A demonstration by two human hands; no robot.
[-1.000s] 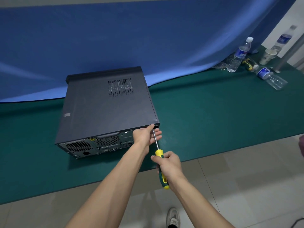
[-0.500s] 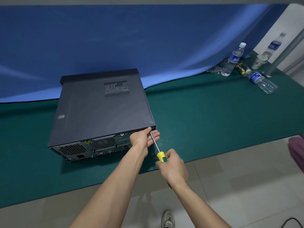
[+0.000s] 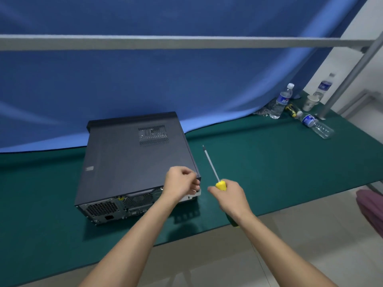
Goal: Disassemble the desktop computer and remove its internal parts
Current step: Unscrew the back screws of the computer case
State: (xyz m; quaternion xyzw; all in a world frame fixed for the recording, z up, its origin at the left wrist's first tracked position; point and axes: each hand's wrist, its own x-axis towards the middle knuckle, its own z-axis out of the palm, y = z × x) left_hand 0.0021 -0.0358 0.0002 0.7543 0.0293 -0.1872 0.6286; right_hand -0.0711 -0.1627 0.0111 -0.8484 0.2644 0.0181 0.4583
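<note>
The left hand [image 3: 182, 184] hides the computer's [image 3: 132, 162] 4 o'clock corner; the right hand [image 3: 230, 195] covers most of the screwdriver [image 3: 211, 164] handle

On my feed I count one desktop computer [image 3: 136, 162] lying on the green worktop [image 3: 259, 168], one screwdriver [image 3: 214, 171] with a yellow handle, and two hands, the left hand [image 3: 180, 184] and the right hand [image 3: 232, 196]. At the far right end of the worktop I make out three water bottles: one upright [image 3: 281, 101], one lying on its side [image 3: 316, 125], one further back [image 3: 324, 85]. There's also one paper cup [image 3: 310, 102] among them, and one small yellow and black object [image 3: 292, 109] I can't identify.
</note>
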